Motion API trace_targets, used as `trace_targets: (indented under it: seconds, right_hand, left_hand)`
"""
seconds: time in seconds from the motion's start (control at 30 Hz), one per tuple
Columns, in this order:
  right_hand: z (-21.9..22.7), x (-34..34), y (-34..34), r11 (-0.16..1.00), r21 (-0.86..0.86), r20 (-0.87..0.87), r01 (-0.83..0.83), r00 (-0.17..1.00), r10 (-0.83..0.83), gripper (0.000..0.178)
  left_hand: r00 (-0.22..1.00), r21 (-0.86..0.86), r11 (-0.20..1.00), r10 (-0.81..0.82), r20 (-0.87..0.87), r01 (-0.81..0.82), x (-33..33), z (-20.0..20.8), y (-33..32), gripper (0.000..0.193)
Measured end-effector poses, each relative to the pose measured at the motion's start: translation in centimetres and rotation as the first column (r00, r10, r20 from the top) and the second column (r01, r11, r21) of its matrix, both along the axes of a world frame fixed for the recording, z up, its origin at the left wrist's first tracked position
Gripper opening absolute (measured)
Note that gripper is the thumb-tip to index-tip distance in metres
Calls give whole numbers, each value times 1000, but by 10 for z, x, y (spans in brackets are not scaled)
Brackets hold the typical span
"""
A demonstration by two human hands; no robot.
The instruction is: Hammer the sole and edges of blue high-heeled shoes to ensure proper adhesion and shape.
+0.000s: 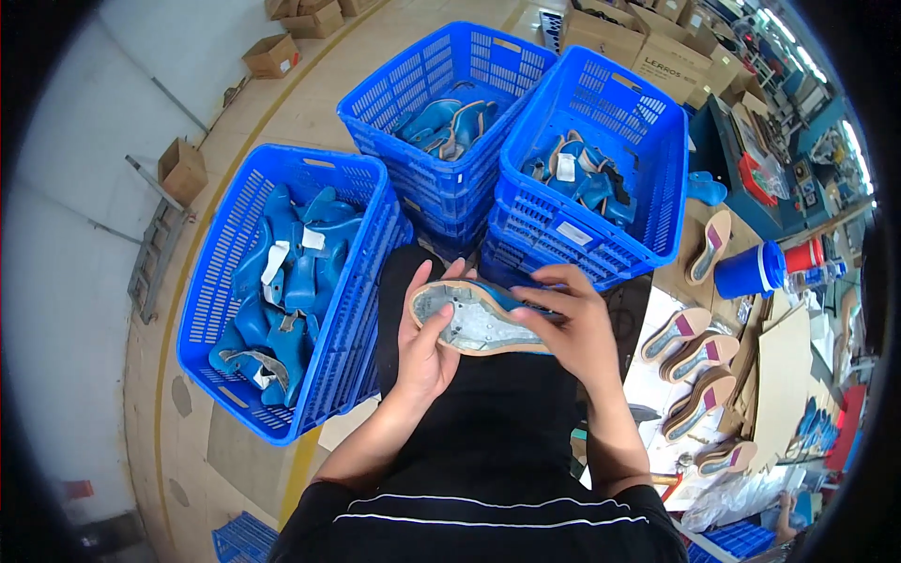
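Between my two hands is a blue shoe last point(501, 298) with its sole side turned up, showing a grey, speckled bottom bordered by a tan rim. My left hand point(427, 352) grips the broad end, the thumb lying on the grey bottom and the fingers behind the edge. At the narrower end, my right hand point(582, 328) has its thumb and fingers closed on the last. Closest to my left hand stands a blue crate point(361, 328) heaped with blue lasts point(302, 281), some carrying white paper pieces.
Ahead, two stacks of blue crates, a left stack point(441, 202) and a right stack point(587, 249), hold more lasts. On the right, several tan-edged soles point(699, 403) lie on a white-topped table point(648, 380) near a blue container point(751, 272). Cardboard boxes point(601, 38) stand farther back.
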State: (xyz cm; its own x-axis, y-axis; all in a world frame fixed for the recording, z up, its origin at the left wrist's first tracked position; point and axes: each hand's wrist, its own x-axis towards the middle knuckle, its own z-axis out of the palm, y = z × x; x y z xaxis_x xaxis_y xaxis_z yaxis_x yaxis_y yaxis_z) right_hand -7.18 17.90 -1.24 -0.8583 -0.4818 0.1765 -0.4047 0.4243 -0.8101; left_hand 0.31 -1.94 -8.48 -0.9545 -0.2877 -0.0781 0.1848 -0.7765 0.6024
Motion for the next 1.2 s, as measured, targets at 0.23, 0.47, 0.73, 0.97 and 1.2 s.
trace_targets:
  seconds: [0.23, 0.47, 0.73, 0.97, 1.2]
  right_hand:
    - [-11, 12, 67, 985, 139, 110, -101, 990, 86, 71]
    - [-39, 20, 69, 1000, -18, 102, 23, 995, -21, 66]
    - [-43, 15, 77, 1000, -3, 38, -16, 999, 16, 67]
    - [-48, 12, 83, 998, -14, -22, -65, 998, 65, 69]
    - [-48, 13, 84, 998, -7, -12, -63, 998, 63, 69]
  left_hand:
    - [999, 4, 999, -37, -7, 37, -4, -7, -4, 57]
    - [999, -257, 966, -16, 34, 24, -7, -9, -12, 71]
    - [933, -807, 535, -357, 55, 252, -19, 1, -74, 105]
    - [870, -996, -88, -490, 62, 21, -42, 70, -82, 98]
    - [826, -876, -466, -537, 170, -123, -43, 94, -68, 72]
